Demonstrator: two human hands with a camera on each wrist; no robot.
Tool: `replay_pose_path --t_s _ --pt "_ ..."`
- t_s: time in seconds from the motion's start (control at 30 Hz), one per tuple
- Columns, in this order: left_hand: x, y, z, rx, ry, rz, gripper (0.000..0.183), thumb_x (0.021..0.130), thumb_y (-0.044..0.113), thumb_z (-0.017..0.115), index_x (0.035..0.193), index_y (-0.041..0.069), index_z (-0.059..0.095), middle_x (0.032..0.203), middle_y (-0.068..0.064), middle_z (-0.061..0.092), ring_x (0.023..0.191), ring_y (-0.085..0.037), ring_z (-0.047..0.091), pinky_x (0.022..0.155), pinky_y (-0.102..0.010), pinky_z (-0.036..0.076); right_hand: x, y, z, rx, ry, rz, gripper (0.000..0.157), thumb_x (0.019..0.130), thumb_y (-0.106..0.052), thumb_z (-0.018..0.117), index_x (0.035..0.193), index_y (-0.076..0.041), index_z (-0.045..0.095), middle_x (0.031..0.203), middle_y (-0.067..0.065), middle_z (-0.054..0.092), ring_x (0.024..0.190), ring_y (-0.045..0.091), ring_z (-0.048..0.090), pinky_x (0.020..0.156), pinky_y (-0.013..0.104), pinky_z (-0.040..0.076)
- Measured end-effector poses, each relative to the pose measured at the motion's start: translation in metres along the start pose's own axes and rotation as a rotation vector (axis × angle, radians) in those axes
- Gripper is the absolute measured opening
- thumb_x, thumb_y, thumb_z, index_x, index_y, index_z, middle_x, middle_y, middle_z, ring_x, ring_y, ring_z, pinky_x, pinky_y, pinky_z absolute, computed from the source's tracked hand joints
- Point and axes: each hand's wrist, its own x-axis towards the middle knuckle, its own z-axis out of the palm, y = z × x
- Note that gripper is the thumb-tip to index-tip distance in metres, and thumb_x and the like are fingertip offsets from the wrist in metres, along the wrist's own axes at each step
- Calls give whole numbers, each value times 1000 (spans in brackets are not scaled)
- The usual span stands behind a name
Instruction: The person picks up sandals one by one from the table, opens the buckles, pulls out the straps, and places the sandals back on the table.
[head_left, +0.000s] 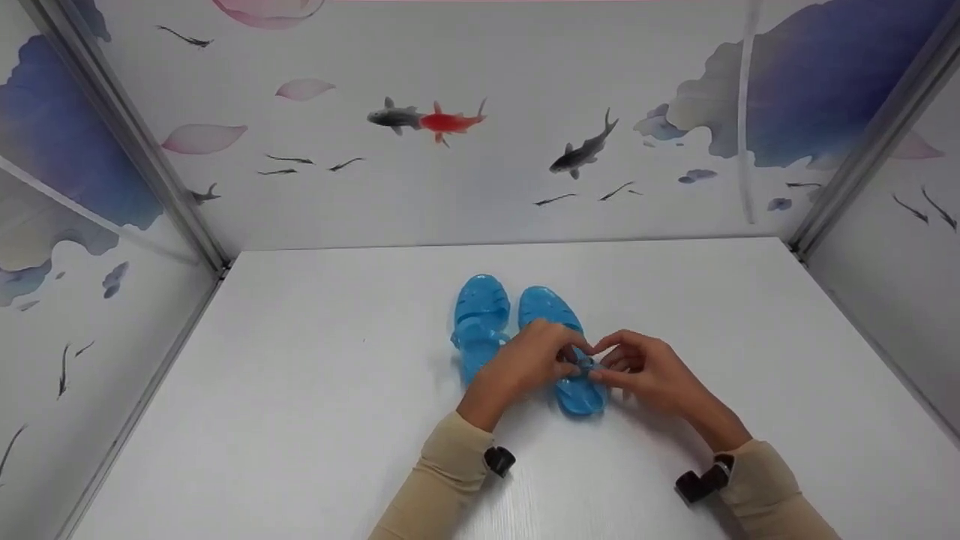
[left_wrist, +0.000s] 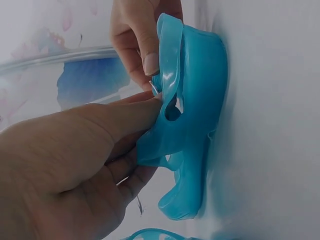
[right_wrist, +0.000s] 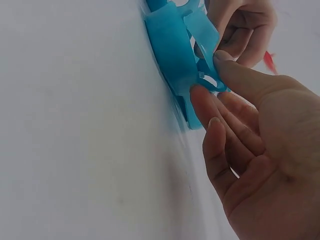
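Observation:
Two translucent blue jelly sandals stand side by side, toes pointing away from me in the head view. At the right sandal, both hands meet over its ankle strap. My left hand pinches the strap near a small metal buckle, thumb and fingers closed together in the left wrist view. From the other side, my right hand pinches the strap between thumb and fingers, its other fingers loosely bent. The fingers partly hide the buckle. Left of them, the other sandal sits partly behind my left hand.
Both sandals rest on a white tabletop. A back wall printed with fish and petals rises behind it, with side panels on metal posts at left and right. Each wrist wears a small black camera by the sleeve.

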Motion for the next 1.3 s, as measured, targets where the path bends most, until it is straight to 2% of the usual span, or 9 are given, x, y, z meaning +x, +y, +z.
replay_pose_path --t_s 0.17,0.37,0.63,0.87,0.97,1.1,1.3 --pt "-1 -6 -2 -63 -36 66 27 104 21 75 130 16 80 117 2 82 93 -2 71 84 -14 58 1 1 -1 34 -12 2 28 97 -30 84 114 -12 72 101 7 78 83 18 75 69 26 63" --pt "-1 -6 3 -44 -23 69 26 104 24 75 129 17 79 119 2 81 100 -3 73 92 -15 58 -1 3 -3 44 -39 0 25 98 -31 83 113 -13 74 101 6 78 82 19 74 67 28 63" --pt "-3 -9 0 -41 -17 95 20 105 21 74 125 18 75 115 2 80 100 -4 74 92 -17 59 -1 3 -2 62 -47 -31 18 97 -25 84 111 -16 76 100 5 78 82 17 71 64 28 62" --pt "-2 -8 1 -41 -21 73 20 105 22 74 125 18 74 117 2 80 104 -7 75 94 -19 60 -2 -2 0 -5 20 -21 10 95 -32 86 99 -26 79 91 -2 74 78 14 60 67 22 50" --pt "-2 -7 3 -46 -24 59 21 106 24 73 126 19 72 118 2 80 105 -7 74 94 -19 60 -3 -6 -2 -24 30 -12 7 99 -33 82 99 -26 80 93 -4 76 80 14 63 72 20 54" --pt "-2 -8 4 -59 -19 56 21 105 23 74 126 18 71 118 1 80 104 -7 74 94 -19 60 -4 -14 -1 -66 52 13 13 102 -34 79 107 -23 82 97 -5 78 86 15 68 78 21 59" --pt "-2 -11 2 -69 -18 71 21 103 24 76 123 17 74 117 2 81 103 -6 75 93 -19 60 -4 -30 5 -164 96 23 15 96 -27 85 107 -17 80 85 -3 71 73 11 59 63 21 50"
